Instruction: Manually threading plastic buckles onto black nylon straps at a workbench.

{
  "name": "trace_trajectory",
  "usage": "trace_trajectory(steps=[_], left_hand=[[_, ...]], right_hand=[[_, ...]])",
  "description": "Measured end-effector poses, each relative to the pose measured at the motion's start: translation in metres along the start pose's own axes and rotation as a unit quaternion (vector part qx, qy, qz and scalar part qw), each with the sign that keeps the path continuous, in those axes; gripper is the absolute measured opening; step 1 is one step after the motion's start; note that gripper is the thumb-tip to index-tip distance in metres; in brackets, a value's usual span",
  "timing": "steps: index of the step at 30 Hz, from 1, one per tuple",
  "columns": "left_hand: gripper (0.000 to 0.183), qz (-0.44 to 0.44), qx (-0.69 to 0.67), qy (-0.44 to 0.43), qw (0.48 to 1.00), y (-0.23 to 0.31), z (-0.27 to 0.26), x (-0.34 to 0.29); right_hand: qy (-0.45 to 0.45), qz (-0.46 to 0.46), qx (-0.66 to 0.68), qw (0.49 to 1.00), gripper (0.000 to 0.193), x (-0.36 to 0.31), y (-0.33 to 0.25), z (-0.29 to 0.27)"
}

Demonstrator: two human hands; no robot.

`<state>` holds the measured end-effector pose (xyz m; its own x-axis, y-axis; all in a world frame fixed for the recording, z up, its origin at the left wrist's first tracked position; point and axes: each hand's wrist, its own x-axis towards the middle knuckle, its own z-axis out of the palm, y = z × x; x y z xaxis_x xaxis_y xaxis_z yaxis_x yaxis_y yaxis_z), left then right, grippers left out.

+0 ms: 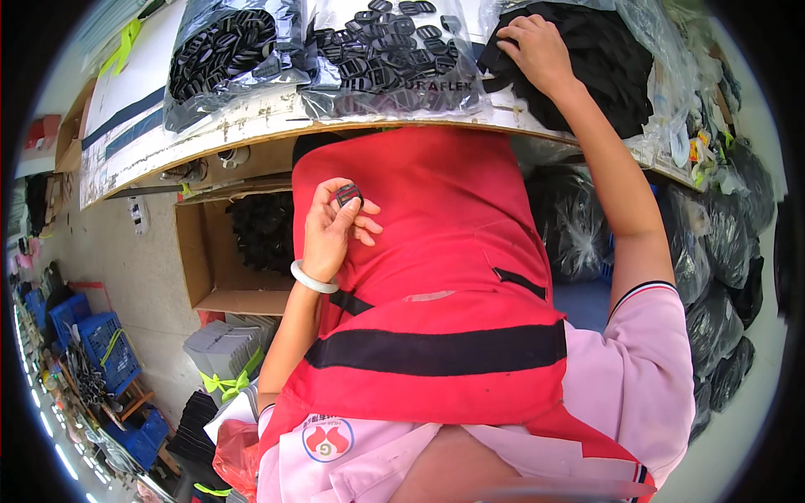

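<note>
The left hand (329, 228), left of the frame's centre and before the red apron (428, 189), has thumb and fingers clamped on a small black buckle (349, 196), its other fingers loosely spread. The black straps (616, 80) lie on the table (245, 117) at upper right, well apart from that buckle, their long axes hard to tell in the heap. The right hand (537, 52) is far nearer, fingers bent over the heap's left edge; whether they grip one, I cannot tell.

Looks like a production workshop, judging by bagged black buckles (390, 50) on a worktable (117, 173) across the top, blue crates (109, 344) lower left, plump dark sacks (719, 323) far right.
</note>
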<state>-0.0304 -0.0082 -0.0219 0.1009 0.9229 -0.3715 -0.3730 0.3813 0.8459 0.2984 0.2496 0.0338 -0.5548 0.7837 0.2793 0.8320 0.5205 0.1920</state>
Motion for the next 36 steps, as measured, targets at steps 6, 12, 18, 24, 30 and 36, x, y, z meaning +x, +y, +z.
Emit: trace_trajectory(steps=[6, 12, 18, 24, 30, 36], left_hand=[[0.018, -0.018, 0.002, 0.019, 1.000, -0.012, -0.005, -0.002], [0.011, -0.026, 0.019, -0.005, 0.999, -0.014, -0.006, -0.001], [0.010, -0.035, 0.029, -0.007, 0.999, -0.020, -0.009, -0.003], [0.010, -0.035, 0.038, -0.028, 0.998, -0.018, 0.000, -0.004], [0.017, -0.017, 0.060, 0.012, 0.998, -0.010, 0.004, -0.003], [0.023, 0.052, 0.064, 0.067, 0.994, 0.006, 0.018, -0.003]], right_hand=[[0.021, -0.071, -0.018, 0.997, 0.028, 0.001, -0.019, -0.002], [0.035, -0.084, 0.051, 0.995, 0.016, 0.007, -0.004, 0.006], [0.017, -0.096, 0.006, 0.995, 0.037, -0.008, -0.026, 0.007], [0.043, -0.014, 0.045, 0.998, 0.033, -0.011, -0.016, 0.023], [0.280, -0.008, 0.228, 0.933, 0.014, 0.003, -0.023, -0.021], [0.209, 0.002, 0.633, 0.746, 0.010, -0.028, -0.121, -0.105]])
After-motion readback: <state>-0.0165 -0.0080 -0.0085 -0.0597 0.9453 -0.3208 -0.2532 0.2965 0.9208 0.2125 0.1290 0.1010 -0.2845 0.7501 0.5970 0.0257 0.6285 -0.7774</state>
